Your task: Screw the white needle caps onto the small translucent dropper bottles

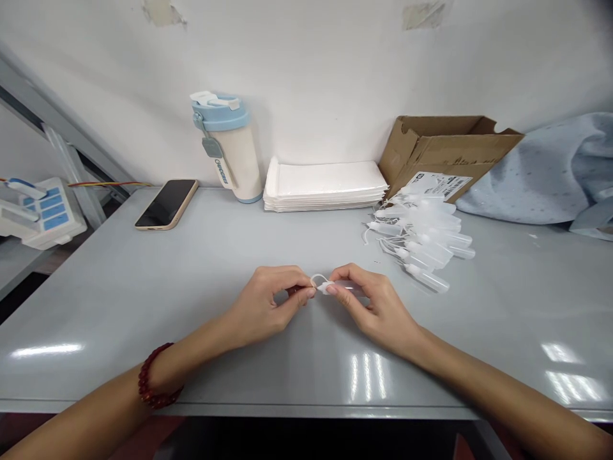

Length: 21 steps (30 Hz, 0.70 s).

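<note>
Over the middle of the table, a small clear plastic squeeze bottle (pixel 350 287) with a white nozzle lies sideways in my right hand (pixel 378 303). Thumb and fingers close around its neck, with the nozzle pointing left. My left hand (pixel 271 300) pinches at the nozzle's tip, where the end of a thin white cap strap (pixel 318 277) meets the fingertips. The strap arches up from the bottle's neck; the cap itself is hidden by my left fingers. Right of my hands lies a pile of similar bottles (pixel 426 239) with white caps and straps.
Behind the pile stands an open cardboard box (pixel 450 150), beside a pale blue cloth (pixel 536 169). White padded envelopes (pixel 325 182) are stacked against the wall. Left of them are a cream and blue tumbler (pixel 237 153) and a phone (pixel 167 204). A power strip (pixel 50 214) sits beyond the left edge.
</note>
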Each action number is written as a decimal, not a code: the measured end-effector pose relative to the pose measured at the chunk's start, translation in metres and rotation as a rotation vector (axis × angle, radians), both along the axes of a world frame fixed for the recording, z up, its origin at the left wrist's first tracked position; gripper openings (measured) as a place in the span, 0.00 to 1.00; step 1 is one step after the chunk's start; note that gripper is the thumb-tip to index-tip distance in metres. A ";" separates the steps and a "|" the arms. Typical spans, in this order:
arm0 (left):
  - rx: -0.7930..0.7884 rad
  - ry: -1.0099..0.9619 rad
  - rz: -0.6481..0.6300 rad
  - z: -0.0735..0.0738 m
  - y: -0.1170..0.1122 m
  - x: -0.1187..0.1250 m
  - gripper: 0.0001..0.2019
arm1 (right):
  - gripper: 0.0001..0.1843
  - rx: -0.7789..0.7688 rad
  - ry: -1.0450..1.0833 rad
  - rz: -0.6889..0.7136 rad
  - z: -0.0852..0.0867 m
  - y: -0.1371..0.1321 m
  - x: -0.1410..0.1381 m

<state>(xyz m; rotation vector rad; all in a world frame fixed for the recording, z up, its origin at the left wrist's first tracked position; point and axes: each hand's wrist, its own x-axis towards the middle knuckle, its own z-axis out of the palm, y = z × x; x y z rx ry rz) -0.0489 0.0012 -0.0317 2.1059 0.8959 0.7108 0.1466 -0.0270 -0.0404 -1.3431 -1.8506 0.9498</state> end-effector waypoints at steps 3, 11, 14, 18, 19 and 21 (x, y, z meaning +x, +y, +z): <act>0.024 -0.007 -0.009 -0.002 0.000 0.001 0.09 | 0.11 -0.007 0.004 0.001 -0.001 0.000 -0.001; 0.094 0.035 0.010 -0.003 0.001 -0.001 0.06 | 0.11 -0.006 -0.006 0.012 0.004 0.003 0.003; 0.102 0.058 0.029 0.001 0.004 -0.004 0.05 | 0.13 -0.005 -0.014 -0.004 0.006 0.005 0.005; 0.081 0.080 0.074 0.004 0.009 -0.006 0.05 | 0.13 -0.013 -0.037 -0.011 0.007 0.006 0.006; 0.074 0.080 0.075 0.004 0.010 -0.007 0.05 | 0.13 -0.012 -0.040 -0.009 0.006 0.007 0.006; 0.058 0.077 0.058 0.003 0.010 -0.006 0.06 | 0.13 -0.004 -0.045 -0.006 0.006 0.007 0.005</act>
